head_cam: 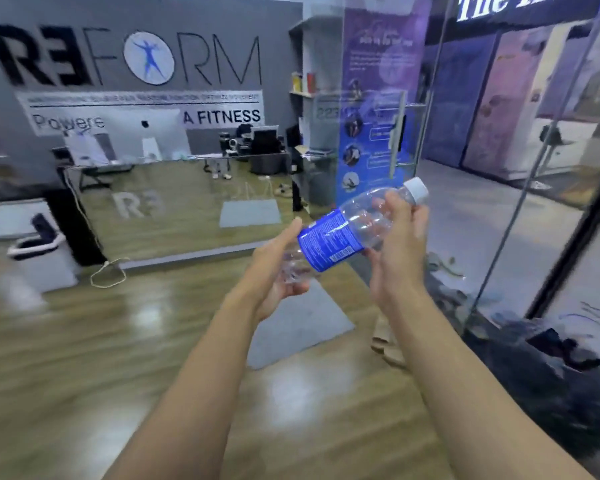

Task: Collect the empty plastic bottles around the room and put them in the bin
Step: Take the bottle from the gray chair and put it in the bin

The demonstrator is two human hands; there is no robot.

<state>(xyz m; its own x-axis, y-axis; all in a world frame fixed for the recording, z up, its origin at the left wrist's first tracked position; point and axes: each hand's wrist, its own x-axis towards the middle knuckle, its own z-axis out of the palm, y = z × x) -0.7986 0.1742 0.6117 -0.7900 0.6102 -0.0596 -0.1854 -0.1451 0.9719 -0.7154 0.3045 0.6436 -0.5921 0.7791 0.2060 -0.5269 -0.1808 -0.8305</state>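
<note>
Both arms are stretched out in front of the person, and between them a clear plastic bottle (347,230) is held up in the air, tilted so its white cap (415,189) points up and to the right. A blue label (329,242) wraps its middle, and the bottle looks empty. The right hand (397,251) has its grip closed around the upper part, fingers curled near the neck just below the cap. The left hand (278,268) cups the bottom end, its grip pressed against the base with the thumb lying along the label's edge. Below them the wooden floor (118,358) shines, with a grey mat (302,327) lying directly under the hands. Well off to the left, a white bin (45,261) with a dark liner stands on the floor beside the reception counter (174,206), whose glossy front mirrors the room. A glass wall (520,168) runs along the right side. The whole scene is somewhat blurred.
</note>
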